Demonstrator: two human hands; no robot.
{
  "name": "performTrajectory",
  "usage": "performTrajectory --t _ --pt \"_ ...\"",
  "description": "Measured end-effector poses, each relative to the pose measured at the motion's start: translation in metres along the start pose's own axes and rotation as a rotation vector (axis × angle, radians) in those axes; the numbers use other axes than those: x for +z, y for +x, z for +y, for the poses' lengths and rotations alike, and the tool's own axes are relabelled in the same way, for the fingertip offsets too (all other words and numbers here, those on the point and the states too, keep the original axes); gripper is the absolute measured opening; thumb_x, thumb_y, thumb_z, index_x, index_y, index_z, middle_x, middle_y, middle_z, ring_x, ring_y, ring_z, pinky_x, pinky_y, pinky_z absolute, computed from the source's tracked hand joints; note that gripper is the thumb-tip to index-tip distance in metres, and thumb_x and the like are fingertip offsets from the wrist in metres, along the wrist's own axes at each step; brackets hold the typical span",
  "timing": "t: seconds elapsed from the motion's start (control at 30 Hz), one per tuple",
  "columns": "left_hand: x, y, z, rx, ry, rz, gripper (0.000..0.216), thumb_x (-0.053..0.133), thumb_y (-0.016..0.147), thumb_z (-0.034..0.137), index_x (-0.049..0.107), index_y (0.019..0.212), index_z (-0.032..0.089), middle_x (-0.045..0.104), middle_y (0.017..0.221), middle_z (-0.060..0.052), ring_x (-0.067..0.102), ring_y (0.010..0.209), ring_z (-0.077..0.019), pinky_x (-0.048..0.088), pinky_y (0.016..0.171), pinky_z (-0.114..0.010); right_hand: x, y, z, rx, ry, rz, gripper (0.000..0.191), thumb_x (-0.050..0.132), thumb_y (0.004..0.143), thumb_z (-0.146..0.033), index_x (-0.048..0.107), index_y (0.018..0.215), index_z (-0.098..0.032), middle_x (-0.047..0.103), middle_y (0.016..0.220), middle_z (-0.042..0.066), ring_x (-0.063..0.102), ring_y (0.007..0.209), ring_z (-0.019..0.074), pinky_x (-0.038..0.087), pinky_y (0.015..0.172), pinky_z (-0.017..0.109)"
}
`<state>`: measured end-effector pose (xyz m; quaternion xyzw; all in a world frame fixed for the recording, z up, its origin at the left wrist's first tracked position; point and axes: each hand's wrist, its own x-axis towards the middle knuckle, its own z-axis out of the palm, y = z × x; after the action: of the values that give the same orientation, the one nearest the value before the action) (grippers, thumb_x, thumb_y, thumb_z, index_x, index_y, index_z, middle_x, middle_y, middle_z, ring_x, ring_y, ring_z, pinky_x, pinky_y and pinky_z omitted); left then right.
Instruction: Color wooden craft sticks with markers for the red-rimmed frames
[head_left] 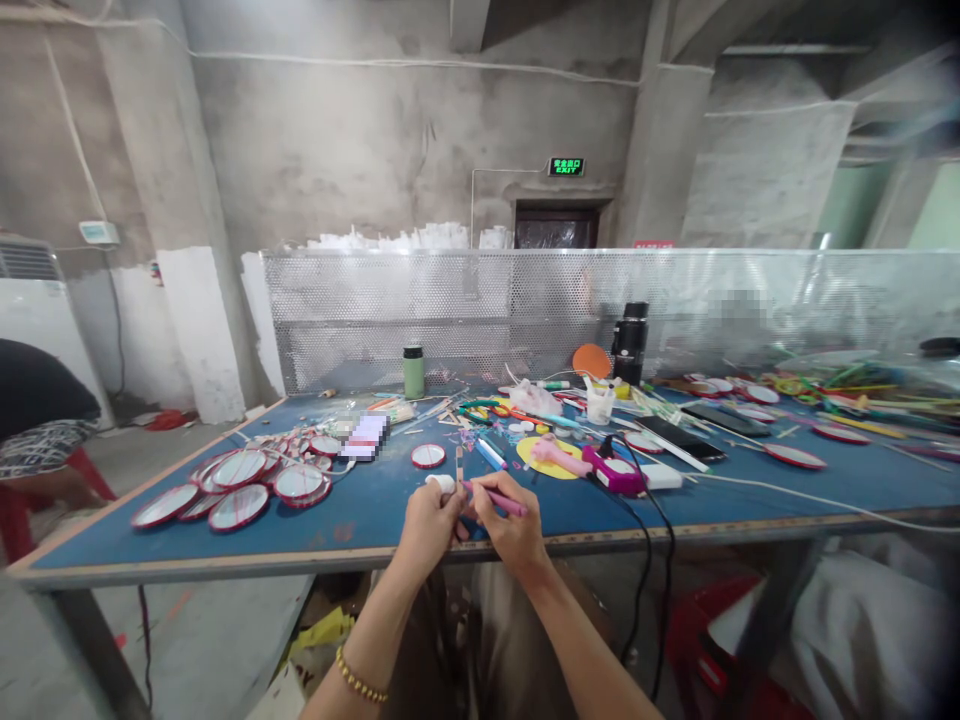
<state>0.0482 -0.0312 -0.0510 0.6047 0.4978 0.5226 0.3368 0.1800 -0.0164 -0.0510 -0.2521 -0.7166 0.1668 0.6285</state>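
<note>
My right hand [511, 518] is closed round a pink-purple pen [504, 500], held slantwise with its tip towards my left hand. Pinched in my left hand [431, 522] is a thin upright brownish strip [459, 462], whose lower part my fingers hide. Both hands meet at the table's front edge. A small white piece [441, 483] shows at my left fingers; I cannot tell if it is held. Just beyond lie a round red-rimmed disc [428, 456] and a blue-and-white marker [492, 454].
Several red-rimmed discs [238, 507] are heaped on the blue table [337, 540] at left, beside a phone [366, 438]. To the right are a yellow disc [551, 457], a purple device [616, 472] with cables and a black phone [682, 438]. Bottles stand behind; a person sits far left.
</note>
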Motion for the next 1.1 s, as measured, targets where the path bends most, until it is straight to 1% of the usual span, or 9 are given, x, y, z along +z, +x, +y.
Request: performTrajectory --t 0.2,0.37,0.6,0.93,1.1 --pt "0.0003 0.0012 -0.0033 0.003 0.01 0.004 0.03 0.051 0.083 0.048 0.051 0.071 0.02 0.057 0.044 0.002 0.048 0.033 -0.0116 0.035 0.036 -0.02 0.0004 -0.0008 0.0006 0.01 0.019 -0.006 0.014 0.057 0.089 -0.025 0.065 0.079 -0.019 0.065 0.069 0.001 0.06 0.059 0.0138 0.049 0.059 0.023" --pt "0.0001 0.0009 -0.0029 0.012 0.039 0.01 0.032 0.049 0.084 0.049 0.051 0.07 0.02 0.058 0.044 0.001 0.05 0.034 -0.0125 0.037 0.037 -0.02 0.0004 -0.0004 0.0001 0.009 0.02 -0.011 0.014 0.057 0.089 -0.024 0.066 0.08 -0.018 0.066 0.07 0.001 0.06 0.061 0.0143 0.049 0.061 0.024" --pt "-0.0004 0.0003 -0.0022 0.02 0.029 0.007 0.032 0.05 0.084 0.049 0.05 0.07 0.02 0.057 0.044 0.001 0.049 0.034 -0.0123 0.035 0.036 -0.02 0.0006 -0.0007 0.0006 0.005 0.013 -0.009 0.014 0.057 0.089 -0.024 0.065 0.079 -0.018 0.065 0.07 0.001 0.06 0.061 0.0139 0.049 0.062 0.024" --pt "0.0001 0.0008 -0.0021 0.016 0.016 0.003 0.029 0.05 0.082 0.046 0.049 0.069 0.021 0.056 0.043 0.002 0.048 0.033 -0.012 0.035 0.036 -0.02 0.0009 -0.0005 0.0029 0.001 0.009 -0.015 0.013 0.057 0.089 -0.022 0.065 0.079 -0.017 0.064 0.069 0.001 0.059 0.06 0.0128 0.047 0.06 0.022" --pt "0.0 0.0009 -0.0029 0.013 0.017 0.0 0.032 0.049 0.084 0.049 0.049 0.069 0.02 0.056 0.043 0.002 0.048 0.032 -0.0119 0.035 0.036 -0.02 0.001 -0.0007 0.0019 0.0 0.005 -0.01 0.014 0.057 0.089 -0.022 0.064 0.078 -0.018 0.062 0.067 0.0 0.056 0.058 0.0124 0.046 0.059 0.022"
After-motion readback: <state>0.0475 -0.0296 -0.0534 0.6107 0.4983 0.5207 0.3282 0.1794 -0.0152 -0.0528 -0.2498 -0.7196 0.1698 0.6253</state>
